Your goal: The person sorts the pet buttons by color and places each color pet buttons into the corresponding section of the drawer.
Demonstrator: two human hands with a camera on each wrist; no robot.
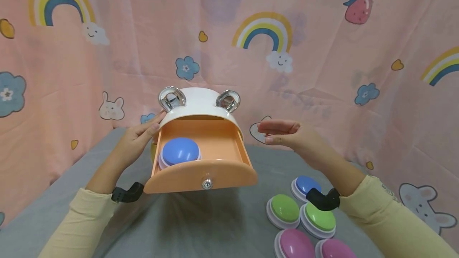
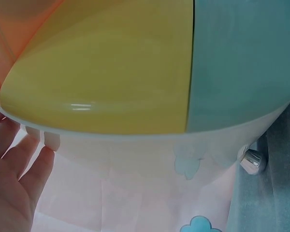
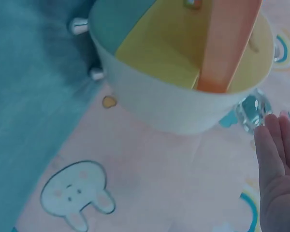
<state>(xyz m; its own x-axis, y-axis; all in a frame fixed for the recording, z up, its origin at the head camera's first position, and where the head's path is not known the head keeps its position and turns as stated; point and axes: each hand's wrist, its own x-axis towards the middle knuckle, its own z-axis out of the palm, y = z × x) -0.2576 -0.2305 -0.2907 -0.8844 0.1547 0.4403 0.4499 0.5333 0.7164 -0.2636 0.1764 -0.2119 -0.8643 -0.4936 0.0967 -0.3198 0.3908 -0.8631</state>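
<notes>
A small white cabinet [image 1: 201, 100] with a rounded top and two silver ear-like rings stands on the grey cloth. Its orange top drawer [image 1: 229, 174] is pulled out, and a blue dome-shaped button [image 1: 181, 150] sits in the drawer's left side. My left hand [image 1: 132, 140] touches the cabinet's left side near the ear, fingers extended; in the left wrist view its fingertips [image 2: 46, 157] rest against the white shell. To the right of the cabinet, apart from it, my right hand [image 1: 287, 132] is held in the air with straight fingers and nothing in it.
Several dome buttons lie on the cloth [image 1: 251, 210] at the front right: a blue one [image 1: 306, 185], green ones [image 1: 285, 208] and pink ones [image 1: 295, 244]. Yellow [image 2: 106, 72] and teal [image 2: 241, 63] drawer fronts show below the orange drawer. A patterned pink curtain [image 1: 315, 71] hangs behind.
</notes>
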